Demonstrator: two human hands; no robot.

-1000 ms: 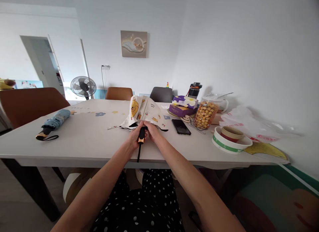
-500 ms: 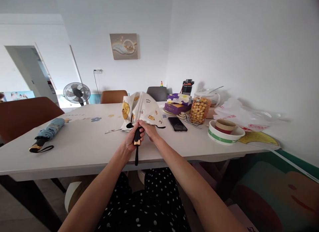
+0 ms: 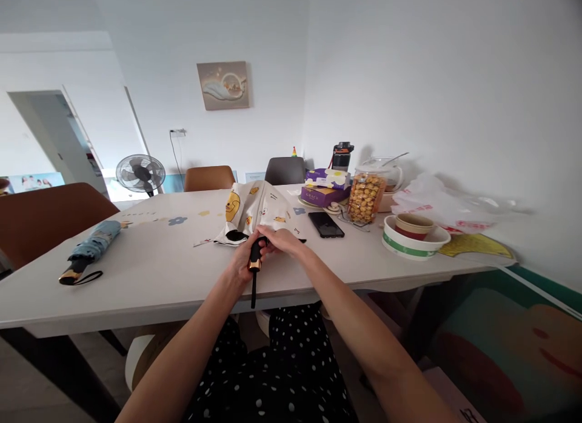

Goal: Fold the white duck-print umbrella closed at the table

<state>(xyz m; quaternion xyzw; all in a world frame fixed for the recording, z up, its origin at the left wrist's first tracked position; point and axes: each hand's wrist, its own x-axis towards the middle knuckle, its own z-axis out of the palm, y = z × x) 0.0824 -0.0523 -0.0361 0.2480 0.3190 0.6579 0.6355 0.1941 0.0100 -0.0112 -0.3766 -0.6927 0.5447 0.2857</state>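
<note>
A white folding umbrella [image 3: 268, 208] with yellow cartoon figures lies loosely folded over the middle of the table, its canopy pointing away from me. Its black handle with a gold end and a hanging strap points toward me. My left hand [image 3: 244, 259] is wrapped round this handle from the left. On the other side, my right hand [image 3: 279, 240] is closed at the top of the handle, where the canopy begins; its fingertips are partly hidden. A blue folded umbrella [image 3: 95, 241] with a black and gold handle rests at the table's left.
Right of the white umbrella lies a black phone [image 3: 326, 224]. Behind it are a purple box [image 3: 322, 196], a jar of snacks [image 3: 365, 196] and a black bottle [image 3: 342, 156]. A white bowl [image 3: 394, 244] holding a paper cup [image 3: 413, 226] stands before a plastic bag [image 3: 436, 199].
The canopy has sunk lower and flatter toward the table. My right hand has shifted slightly right and down at the handle's top, while the left keeps its hold. The view has moved slightly.
</note>
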